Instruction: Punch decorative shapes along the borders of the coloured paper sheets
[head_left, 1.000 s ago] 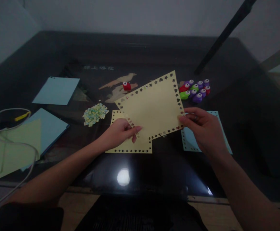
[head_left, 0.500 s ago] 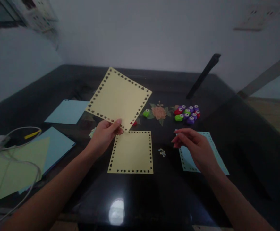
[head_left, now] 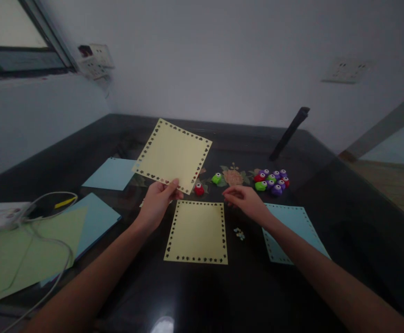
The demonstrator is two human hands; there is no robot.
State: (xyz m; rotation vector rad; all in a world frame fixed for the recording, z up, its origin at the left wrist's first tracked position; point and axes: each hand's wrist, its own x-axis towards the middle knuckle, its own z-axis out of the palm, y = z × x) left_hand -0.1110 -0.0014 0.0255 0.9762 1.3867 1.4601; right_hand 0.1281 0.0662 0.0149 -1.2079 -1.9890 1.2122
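A yellow square sheet of paper point(head_left: 172, 155), its border punched with small hearts, stars and flowers, is tilted up in my left hand point(head_left: 156, 203). My left thumb lies on the sheet's lower edge, the fingers behind it. Below, a second yellow sheet with a similar punched border point(head_left: 198, 233) lies flat on the dark table. My right hand point(head_left: 245, 202) hovers near that sheet's top right corner, holding nothing visible, thumb and fingers slightly apart. Under my right forearm lies a light blue sheet with a punched border point(head_left: 292, 222), partly covered. Tiny paper cut-outs point(head_left: 239, 233) sit between the flat sheets.
Purple, green and red craft punches point(head_left: 274, 181) cluster at the back right; a green punch point(head_left: 216, 178) and a red punch point(head_left: 198, 188) stand apart. At left are blue paper point(head_left: 111, 173), green paper point(head_left: 49, 236), a white cable point(head_left: 71, 259) and a power strip point(head_left: 0, 215). A black upright bar point(head_left: 290, 132) rises behind.
My right hand has moved left, from over the blue sheet toward the flat yellow sheet. The held sheet has turned slightly and no longer hides the red punch. The camera view has shifted.
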